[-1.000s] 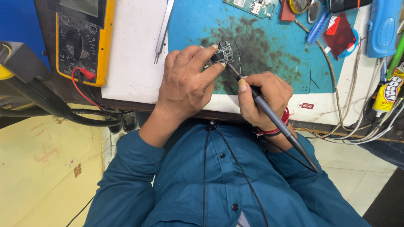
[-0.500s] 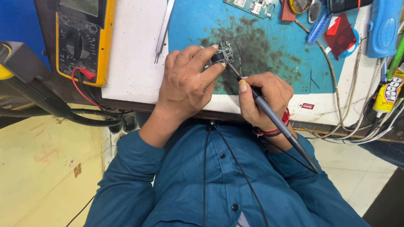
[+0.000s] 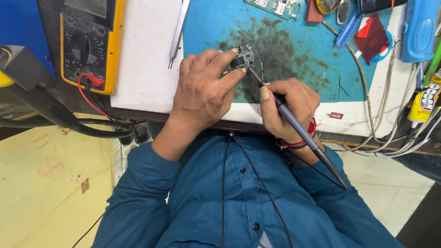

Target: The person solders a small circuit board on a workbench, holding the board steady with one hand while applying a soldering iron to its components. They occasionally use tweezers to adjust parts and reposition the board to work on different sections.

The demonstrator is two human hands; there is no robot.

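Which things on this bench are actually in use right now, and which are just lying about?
In use:
- small circuit board, pinned by the left hand
- soldering iron, held like a pen in the right hand, tip at the board
- blue mat under the board

Lying about:
- yellow multimeter
- tweezers
- green circuit board
- red card
- glue tube

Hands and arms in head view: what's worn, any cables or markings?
Both hands, left and right, are bare, no gloves. Both arms are in long blue sleeves of a buttoned shirt, pushed back above the wrists. The right wrist carries a red thread band with a dark band beside it. Two thin black cables hang down the shirt front.
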